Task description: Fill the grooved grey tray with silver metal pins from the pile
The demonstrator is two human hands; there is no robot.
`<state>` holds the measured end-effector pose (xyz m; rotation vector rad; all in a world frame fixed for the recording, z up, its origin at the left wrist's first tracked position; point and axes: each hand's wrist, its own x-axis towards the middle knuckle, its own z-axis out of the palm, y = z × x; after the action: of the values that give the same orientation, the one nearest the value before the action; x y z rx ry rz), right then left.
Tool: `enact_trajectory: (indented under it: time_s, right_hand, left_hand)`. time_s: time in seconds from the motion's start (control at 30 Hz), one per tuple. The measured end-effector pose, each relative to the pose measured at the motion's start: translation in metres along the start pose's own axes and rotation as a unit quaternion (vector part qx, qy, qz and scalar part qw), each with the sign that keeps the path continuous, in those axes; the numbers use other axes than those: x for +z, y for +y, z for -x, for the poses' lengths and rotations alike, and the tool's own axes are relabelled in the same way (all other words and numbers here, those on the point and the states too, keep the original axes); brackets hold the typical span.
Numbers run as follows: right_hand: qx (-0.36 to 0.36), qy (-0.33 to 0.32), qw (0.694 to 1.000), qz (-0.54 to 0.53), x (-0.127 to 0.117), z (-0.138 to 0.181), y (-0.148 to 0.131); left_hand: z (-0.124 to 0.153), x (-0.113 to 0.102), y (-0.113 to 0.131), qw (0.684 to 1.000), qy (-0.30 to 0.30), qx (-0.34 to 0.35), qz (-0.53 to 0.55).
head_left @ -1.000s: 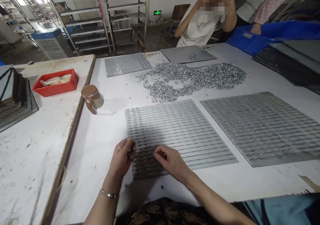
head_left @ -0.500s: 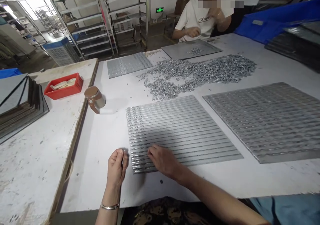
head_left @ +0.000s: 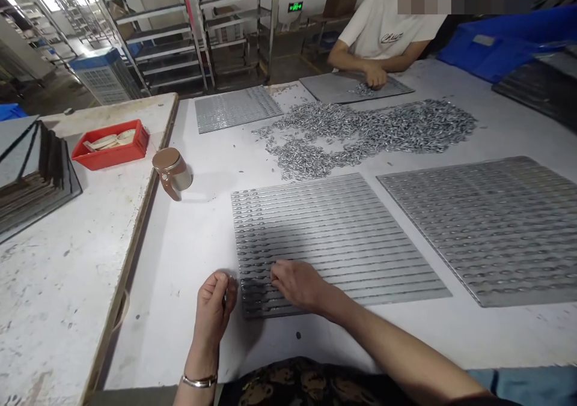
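My left hand [head_left: 215, 305] is curled closed beside the near left corner of a grey ribbed metal tray [head_left: 333, 238]; small metal pieces seem to sit in its fingers, though they are too small to name. My right hand [head_left: 297, 284] rests on the tray's front rows with its fingers pinched together low on the grooves. A wide heap of small silvery metal parts [head_left: 369, 133] lies on the white table beyond the tray.
A second ribbed tray [head_left: 491, 226] lies to the right. A brown-lidded mug [head_left: 171, 172] stands at the left. A red bin [head_left: 110, 145] and stacked dark plates [head_left: 31, 172] sit on the neighbouring table. A person in a white shirt [head_left: 387, 27] works across the table.
The view has shifted slightly. My right hand stays on the tray's front rows and has edged a little. The person opposite has lowered a hand onto the far tray.
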<state>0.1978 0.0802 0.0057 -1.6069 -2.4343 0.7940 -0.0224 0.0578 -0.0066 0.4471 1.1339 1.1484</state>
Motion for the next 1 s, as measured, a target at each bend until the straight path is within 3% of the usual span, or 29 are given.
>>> enact_trajectory:
  time_s: [0.2, 0.5, 0.63, 0.73, 0.9, 1.0]
  right_hand:
    - [0.027, 0.01, 0.999, -0.021, 0.002, 0.0, -0.006]
    - [0.055, 0.031, 0.985, -0.163, -0.003, 0.006, -0.006]
    - [-0.003, 0.099, 0.96, -0.263, -0.005, 0.031, -0.013]
    - [-0.042, 0.116, 0.947, -0.297, 0.003, 0.054, -0.021]
    - [-0.038, 0.167, 0.934, -0.313, 0.018, 0.076, -0.024]
    - [-0.027, 0.156, 0.937, -0.312, 0.019, 0.077, -0.021]
  left_hand:
    - [-0.001, -0.005, -0.004, 1.0, -0.004, -0.005, -0.015]
    - [0.007, -0.01, -0.005, 0.995, -0.077, -0.021, -0.066]
    - [0.029, 0.0, -0.01, 0.987, -0.107, -0.06, -0.107]
    - [0.044, 0.015, -0.02, 0.978, -0.132, -0.091, -0.136]
    - [0.053, 0.032, -0.037, 0.972, -0.125, -0.093, -0.176]
    - [0.055, 0.033, -0.039, 0.969, -0.126, -0.091, -0.194]
